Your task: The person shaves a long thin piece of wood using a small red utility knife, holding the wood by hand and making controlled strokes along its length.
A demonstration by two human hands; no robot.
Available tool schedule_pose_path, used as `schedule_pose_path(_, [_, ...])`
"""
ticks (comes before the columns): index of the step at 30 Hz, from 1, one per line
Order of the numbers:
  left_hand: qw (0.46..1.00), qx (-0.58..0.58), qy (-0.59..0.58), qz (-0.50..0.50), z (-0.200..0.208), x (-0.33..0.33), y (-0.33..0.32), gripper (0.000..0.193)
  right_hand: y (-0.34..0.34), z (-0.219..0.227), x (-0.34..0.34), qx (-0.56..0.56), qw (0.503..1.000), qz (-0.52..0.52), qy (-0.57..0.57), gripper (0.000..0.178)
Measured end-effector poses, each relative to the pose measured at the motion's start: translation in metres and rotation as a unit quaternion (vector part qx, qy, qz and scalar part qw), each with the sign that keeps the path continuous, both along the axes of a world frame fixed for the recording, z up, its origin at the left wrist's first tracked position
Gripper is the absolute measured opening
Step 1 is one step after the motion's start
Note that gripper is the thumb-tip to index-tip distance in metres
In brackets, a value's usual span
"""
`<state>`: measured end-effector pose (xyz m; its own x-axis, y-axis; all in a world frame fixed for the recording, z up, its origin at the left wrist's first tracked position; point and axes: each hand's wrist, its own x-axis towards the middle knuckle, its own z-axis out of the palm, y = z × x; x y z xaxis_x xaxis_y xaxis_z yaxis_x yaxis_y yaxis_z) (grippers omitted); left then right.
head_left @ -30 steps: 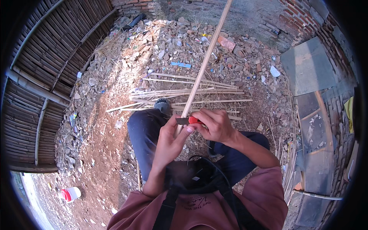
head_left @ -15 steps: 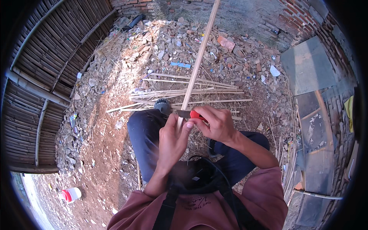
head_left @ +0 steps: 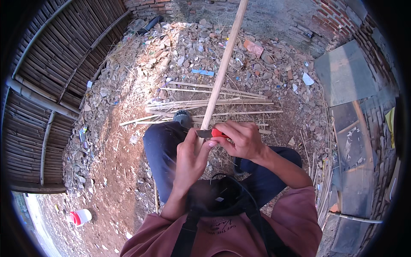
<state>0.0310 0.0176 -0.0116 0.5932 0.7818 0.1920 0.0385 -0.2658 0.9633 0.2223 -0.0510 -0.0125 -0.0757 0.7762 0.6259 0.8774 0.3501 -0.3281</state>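
A long pale strip of split bamboo or wood (head_left: pixel 222 68) slants from my lap up past the top of the view. My left hand (head_left: pixel 191 157) grips it near its lower end, fingers closed round it. In my right hand (head_left: pixel 242 139) is a knife (head_left: pixel 217 132) with a red handle, its dark blade lying across the strip just above my left thumb. Both hands are close together, and my right thumb is near the left one. The strip's lowest end is partly hidden between my hands.
Several similar strips (head_left: pixel 248 103) lie on the ground beyond my shoe (head_left: pixel 183 117). Rubble (head_left: pixel 188 51) spreads toward the brick wall. A slatted fence (head_left: pixel 43 55) stands left, grey boards (head_left: pixel 344 73) lean right, and a red-and-white container (head_left: pixel 80 217) sits at lower left.
The knife blade has shifted slightly down and turned a little against the strip. Both hands keep nearly the same place and hold.
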Motion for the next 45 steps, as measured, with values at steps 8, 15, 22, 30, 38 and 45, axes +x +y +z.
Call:
schedule_pose_path(8, [0.999, -0.007, 0.02, 0.038, 0.003, 0.004, -0.006, 0.017, -0.001, 0.008, -0.003, 0.007, 1.0, -0.009, 0.007, 0.023])
schedule_pose_path(15, [0.995, 0.039, 0.058, 0.071, 0.004, 0.007, -0.002, 0.024, -0.003, 0.01, -0.005, 0.009, 0.999, -0.042, -0.009, 0.027])
schedule_pose_path(22, [0.99, 0.065, 0.087, 0.094, 0.008, 0.006, -0.004, 0.037, 0.0, 0.008, -0.007, 0.026, 0.998, -0.057, -0.016, 0.028])
schedule_pose_path(30, [0.99, 0.057, 0.071, 0.108, 0.015, 0.003, -0.011, 0.04, 0.005, 0.016, 0.0, 0.045, 0.996, -0.071, -0.02, 0.025])
schedule_pose_path(38, [0.988, 0.071, 0.1, 0.097, 0.005, -0.004, -0.016, 0.041, 0.014, 0.018, 0.023, 0.07, 0.992, -0.101, 0.005, 0.022])
schedule_pose_path(45, [0.985, 0.057, 0.141, 0.079, -0.002, -0.016, -0.023, 0.038, 0.018, 0.021, 0.051, 0.06, 0.988, -0.128, 0.06, 0.018])
